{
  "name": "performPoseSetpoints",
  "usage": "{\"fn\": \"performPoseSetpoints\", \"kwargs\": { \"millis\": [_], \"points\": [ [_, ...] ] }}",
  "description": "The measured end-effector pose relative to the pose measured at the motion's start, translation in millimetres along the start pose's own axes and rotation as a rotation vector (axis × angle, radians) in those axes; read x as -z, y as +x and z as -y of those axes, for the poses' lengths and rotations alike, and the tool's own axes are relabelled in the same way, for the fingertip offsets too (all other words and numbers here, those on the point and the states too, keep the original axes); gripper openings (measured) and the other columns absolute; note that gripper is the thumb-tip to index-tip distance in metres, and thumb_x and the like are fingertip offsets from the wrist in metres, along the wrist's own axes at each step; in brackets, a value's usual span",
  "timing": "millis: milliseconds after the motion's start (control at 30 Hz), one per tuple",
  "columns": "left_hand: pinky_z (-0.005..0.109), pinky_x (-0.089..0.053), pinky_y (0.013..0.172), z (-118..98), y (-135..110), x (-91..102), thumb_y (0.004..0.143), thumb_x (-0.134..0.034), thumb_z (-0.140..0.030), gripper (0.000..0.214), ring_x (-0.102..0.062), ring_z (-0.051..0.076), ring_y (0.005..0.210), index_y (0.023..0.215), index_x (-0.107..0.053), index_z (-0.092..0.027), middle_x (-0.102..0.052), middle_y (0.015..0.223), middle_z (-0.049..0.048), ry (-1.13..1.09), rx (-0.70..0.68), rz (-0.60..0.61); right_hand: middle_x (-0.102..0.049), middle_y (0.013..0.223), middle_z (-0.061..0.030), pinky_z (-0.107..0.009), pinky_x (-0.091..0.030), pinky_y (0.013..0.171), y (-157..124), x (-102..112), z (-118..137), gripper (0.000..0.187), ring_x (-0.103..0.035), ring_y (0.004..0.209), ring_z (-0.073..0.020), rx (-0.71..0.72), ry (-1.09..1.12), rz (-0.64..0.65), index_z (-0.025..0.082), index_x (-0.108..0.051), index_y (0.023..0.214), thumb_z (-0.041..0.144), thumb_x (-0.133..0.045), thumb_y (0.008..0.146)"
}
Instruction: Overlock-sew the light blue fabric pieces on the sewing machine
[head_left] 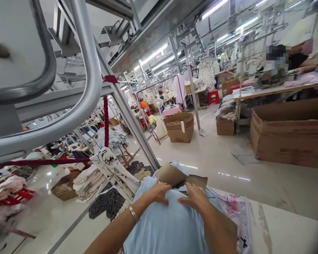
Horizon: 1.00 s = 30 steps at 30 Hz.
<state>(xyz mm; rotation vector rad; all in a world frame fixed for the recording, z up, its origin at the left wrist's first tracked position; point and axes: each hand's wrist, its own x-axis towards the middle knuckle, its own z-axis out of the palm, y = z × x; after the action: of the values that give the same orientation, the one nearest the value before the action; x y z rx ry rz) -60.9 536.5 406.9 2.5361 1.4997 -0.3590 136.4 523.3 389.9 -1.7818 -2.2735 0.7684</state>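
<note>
A large bundle of light blue cloth (165,225) fills the bottom centre, directly in front of me. My left hand (159,192) grips its far left part, thumb on top and fingers curving over the edge; a silver bangle circles that wrist. Opposite, my right hand (196,195) grips the far right part in a similar way, its thumb pointing toward the left hand. The undersides of both grips are hidden by the cloth. Brown cardboard flaps (172,174) stick up just beyond my fingers. To the right lies a printed plastic bag (234,204) with pink lettering.
A metal frame post (132,123) and curved tubing (91,81) stand close at left. White patterned fabric (113,169) hangs beside the bundle; dark cloth (108,203) lies below. Cardboard boxes (178,128) stand on the floor. At far right, a person (294,58) sits at a sewing table (278,91).
</note>
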Motion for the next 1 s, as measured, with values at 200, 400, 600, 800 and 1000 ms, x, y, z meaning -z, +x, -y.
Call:
{"fn": "performPoseSetpoints", "kwargs": {
  "millis": [200, 400, 600, 800, 1000],
  "points": [
    [0.041, -0.043, 0.09, -3.9, -53.6, -40.0, 0.091, -0.045, -0.014, 0.014, -0.057, 0.026, 0.099, 0.098, -0.056, -0.017, -0.062, 0.104, 0.0108, 0.101, -0.072, -0.033, -0.066, 0.104, -0.013, -0.045, -0.044, 0.089, -42.5, -39.8, -5.0, 0.036, -0.061, 0.104, -0.0305, 0.018, -0.063, -0.101, 0.014, -0.063, 0.113, 0.02, -0.068, 0.078],
    [0.042, -0.038, 0.096, 6.7, -76.7, -42.6, 0.079, -0.06, -0.022, 0.025, -0.053, 0.028, 0.11, 0.101, -0.052, -0.017, -0.06, 0.115, 0.011, 0.112, -0.114, -0.02, -0.051, 0.14, -0.0198, -0.06, -0.019, 0.111, -51.6, -67.7, 30.5, 0.073, -0.04, 0.134, -0.0382, 0.197, -0.073, -0.259, 0.017, -0.058, 0.127, 0.007, -0.074, 0.057],
    [0.042, -0.038, 0.097, 40.5, -67.7, -17.0, 0.073, -0.065, -0.031, 0.035, -0.062, 0.028, 0.096, 0.103, -0.055, -0.016, -0.066, 0.1, 0.0099, 0.092, -0.086, 0.098, -0.069, 0.108, -0.008, -0.046, -0.031, 0.11, -47.2, -100.4, 64.9, 0.035, -0.06, 0.109, -0.0249, 0.361, -0.019, -0.349, 0.019, -0.066, 0.1, 0.003, -0.065, 0.069],
    [0.036, -0.048, 0.076, 38.1, -115.5, -0.6, 0.071, -0.068, -0.024, 0.019, -0.066, 0.028, 0.082, 0.087, -0.059, -0.019, -0.068, 0.087, 0.0088, 0.048, 0.073, 0.207, -0.071, 0.088, 0.0003, -0.037, -0.042, 0.091, -79.1, -107.3, 58.0, 0.03, -0.065, 0.087, -0.0209, 0.348, 0.056, -0.366, 0.024, -0.066, 0.088, 0.003, -0.067, 0.067],
    [0.037, -0.049, 0.084, 25.6, -89.5, -7.6, 0.061, -0.083, -0.042, 0.088, -0.06, 0.031, 0.105, 0.134, -0.042, -0.019, -0.059, 0.119, 0.0128, -0.09, 0.158, 0.179, -0.067, 0.105, -0.0062, -0.039, -0.04, 0.086, -56.5, -69.9, 32.1, 0.037, -0.06, 0.1, -0.0253, 0.259, 0.015, -0.264, 0.023, -0.063, 0.107, 0.004, -0.061, 0.075]
  ]
}}
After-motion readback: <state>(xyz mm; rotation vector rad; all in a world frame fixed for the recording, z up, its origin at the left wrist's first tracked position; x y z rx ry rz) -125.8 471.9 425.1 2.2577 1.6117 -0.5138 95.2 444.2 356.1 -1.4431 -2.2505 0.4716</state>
